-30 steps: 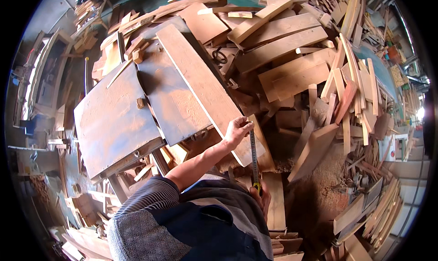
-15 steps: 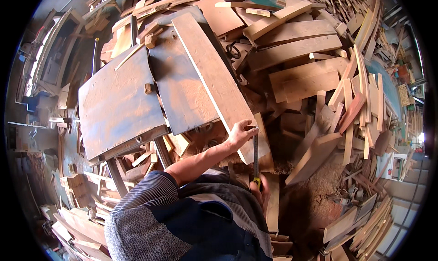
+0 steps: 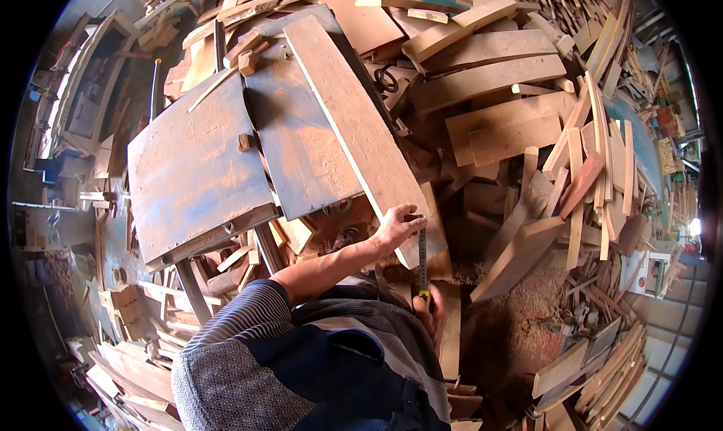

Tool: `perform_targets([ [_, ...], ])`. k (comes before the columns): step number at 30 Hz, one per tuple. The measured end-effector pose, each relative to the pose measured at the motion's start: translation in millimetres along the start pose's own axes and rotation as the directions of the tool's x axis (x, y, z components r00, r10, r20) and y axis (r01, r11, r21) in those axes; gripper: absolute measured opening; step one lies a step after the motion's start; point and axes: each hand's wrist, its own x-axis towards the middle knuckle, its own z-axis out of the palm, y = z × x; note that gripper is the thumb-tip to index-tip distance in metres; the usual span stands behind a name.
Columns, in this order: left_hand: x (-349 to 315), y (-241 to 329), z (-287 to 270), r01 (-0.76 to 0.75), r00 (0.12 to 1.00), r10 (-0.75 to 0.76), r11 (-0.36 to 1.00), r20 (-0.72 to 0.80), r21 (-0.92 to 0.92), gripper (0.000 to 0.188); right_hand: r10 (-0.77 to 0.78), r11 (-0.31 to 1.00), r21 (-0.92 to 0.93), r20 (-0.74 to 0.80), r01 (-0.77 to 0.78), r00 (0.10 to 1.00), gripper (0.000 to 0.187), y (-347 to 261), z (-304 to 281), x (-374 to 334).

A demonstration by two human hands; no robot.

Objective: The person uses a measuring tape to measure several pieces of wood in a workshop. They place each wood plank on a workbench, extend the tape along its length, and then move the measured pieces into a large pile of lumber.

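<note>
A long, thick wooden plank [image 3: 346,130] lies slantwise across a dusty metal machine table [image 3: 294,152], its near end jutting past the table's edge toward me. My left hand [image 3: 399,228] rests over that end, thumb and fingers closed around the tip of a tape measure's blade [image 3: 422,254]. The blade runs straight down along the plank's right side. Below, my right hand [image 3: 431,318] grips the yellow and black tape measure case [image 3: 426,294]; my body partly hides this hand.
A second flat metal table [image 3: 199,160] stands at left, with small wood blocks on it. Heaped boards [image 3: 489,73] fill the far right. Thin strips [image 3: 595,160] lean at right, above sawdust [image 3: 527,303] on the floor. More planks [image 3: 135,374] lie at lower left.
My left hand has shifted slightly toward me, and the exposed blade between my hands looks a little shorter. The plank stays in place; my right hand has barely moved.
</note>
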Motion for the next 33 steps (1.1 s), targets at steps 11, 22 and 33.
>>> perform_targets([
  [11,-10.5,7.0,-0.5,0.084,0.993,-0.081,0.996,0.084,-0.024,0.070,0.017,1.000,-0.009,0.053,-0.017,0.998,0.073,10.2,1.0,0.9],
  [22,-53.8,5.0,-63.1,0.132,0.981,-0.125,0.991,0.150,-0.035,0.038,-0.014,0.982,0.183,-0.215,0.055,0.977,0.044,20.6,13.0,-8.1],
  [33,-65.4,-32.4,-312.1,0.098,0.603,0.190,0.946,-0.775,0.308,0.021,0.167,0.986,0.030,-0.247,-0.165,0.955,0.060,165.4,-5.4,-24.5],
])
